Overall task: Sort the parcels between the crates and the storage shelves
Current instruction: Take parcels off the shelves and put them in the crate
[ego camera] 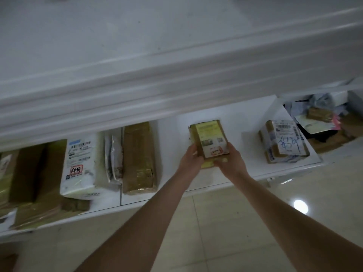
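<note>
cardboard parcel (211, 141) gripped at its near corners by left hand (191, 157) and right hand (230, 160) over white shelf (231, 118); early release risks it tipping off the front edge.

White pkg (80, 165), lower left: digits on btm edge read "200" + one more I can't make out; red stamp w/ Chinese chars, too blurred. Taped box (284, 142), right: blue handwriting, illegible to me. Centre box (211, 138): label print unreadable.
</note>
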The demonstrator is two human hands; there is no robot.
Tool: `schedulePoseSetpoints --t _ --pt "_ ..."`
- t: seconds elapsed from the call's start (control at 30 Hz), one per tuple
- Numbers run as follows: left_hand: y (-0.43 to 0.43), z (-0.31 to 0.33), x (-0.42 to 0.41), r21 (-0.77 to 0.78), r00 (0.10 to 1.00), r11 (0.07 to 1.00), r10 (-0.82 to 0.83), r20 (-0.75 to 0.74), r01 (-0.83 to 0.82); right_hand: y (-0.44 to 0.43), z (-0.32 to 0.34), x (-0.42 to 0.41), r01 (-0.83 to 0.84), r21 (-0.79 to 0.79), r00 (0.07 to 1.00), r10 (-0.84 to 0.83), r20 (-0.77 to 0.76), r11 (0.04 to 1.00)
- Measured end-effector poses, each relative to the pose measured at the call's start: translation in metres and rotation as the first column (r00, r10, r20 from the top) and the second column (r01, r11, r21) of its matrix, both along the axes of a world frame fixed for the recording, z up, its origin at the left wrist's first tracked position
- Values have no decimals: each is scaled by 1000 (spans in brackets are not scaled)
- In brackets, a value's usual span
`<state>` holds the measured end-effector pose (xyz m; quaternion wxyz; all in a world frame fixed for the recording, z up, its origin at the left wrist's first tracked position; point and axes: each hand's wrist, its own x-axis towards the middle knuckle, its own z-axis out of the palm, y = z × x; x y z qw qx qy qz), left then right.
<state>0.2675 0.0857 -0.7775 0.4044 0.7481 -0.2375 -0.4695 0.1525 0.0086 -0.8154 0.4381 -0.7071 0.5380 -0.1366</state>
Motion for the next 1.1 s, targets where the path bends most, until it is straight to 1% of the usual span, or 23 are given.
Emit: schedulePoseSetpoints --t 0.03,0.07,0.1,0.13,0.2,0.23,0.27,0.3,0.33,0.37,0.43,0.47,0.5,0.57,0.6,0.67,0.7,0.77,0.8,0.87,1.0,1.03,1.1 --pt "-1 0 -4 -12 999 1000 -17 -46 17 -3 1 -6 -10 -7 999 9 -37 1000" --pt "0 -1 -6 -15 998 1000 -27 -55 26 -4 3 -10 -26 -11 992 25 -124 1000" --pt "4 -1 -7 -7 999 1000 -28 -17 28 -2 6 -12 -30 -29 976 23 -219 999" --pt "12 -2 -6 11 998 1000 -20 68 19 3 11 -11 -20 -71 962 0 -272 997" --pt "38 -7 -1 12 968 998 59 244 -64 22 23 1 -13 -221 972 -40 -233 975" --pt "53 -9 2 -13 948 991 133 289 -135 36 27 10 -52 -290 980 -7 -197 956" --pt "70 -11 7 -35 923 975 218 317 -219 51 28 21 -125 -322 982 70 -177 938" --pt "87 -13 12 -44 885 949 308 351 -313 68 27 32 -215 -306 971 171 -165 927" --pt "104 -15 19 -40 831 908 398 389 -417 84 24 44 -302 -231 950 272 -152 925" --pt "120 -18 26 -33 767 848 494 410 -529 99 19 56 -369 -115 925 353 -138 922" --pt "144 -24 45 -7 642 692 674 367 -722 123 9 79 -397 99 911 404 -77 913" --pt "152 -26 55 33 612 641 714 340 -767 130 7 89 -375 175 923 385 -25 910" --pt "159 -29 64 86 628 639 708 322 -765 135 7 99 -350 235 936 351 39 907" --pt "165 -33 78 169 755 739 612 237 -652 140 8 114 -332 340 942 286 177 880" --pt "166 -33 82 172 813 796 559 161 -581 141 9 118 -337 390 936 260 237 857" --pt "168 -29 83 150 877 865 477 53 -479 143 9 119 -328 466 934 207 292 822" --pt "169 -27 81 153 894 882 447 32 -446 143 9 115 -309 470 942 199 269 827" --pt "173 -26 71 161 908 898 418 -31 -409 141 10 102 -257 449 966 209 155 856" --pt "175 -26 63 166 905 900 419 -75 -403 141 10 94 -225 445 974 204 95 867" --pt "178 -24 49 190 878 881 460 -131 -434 140 12 79 -176 450 983 182 29 875" --pt "181 -20 37 184 879 877 466 -96 -445 141 9 58 -108 493 989 144 -35 863" --pt "181 -17 37 171 887 888 448 -114 -427 141 7 53 -72 521 994 106 -35 850" --pt "181 -13 37 164 899 909 407 -160 -383 142 6 45 6 617 1000 -13 7 787"
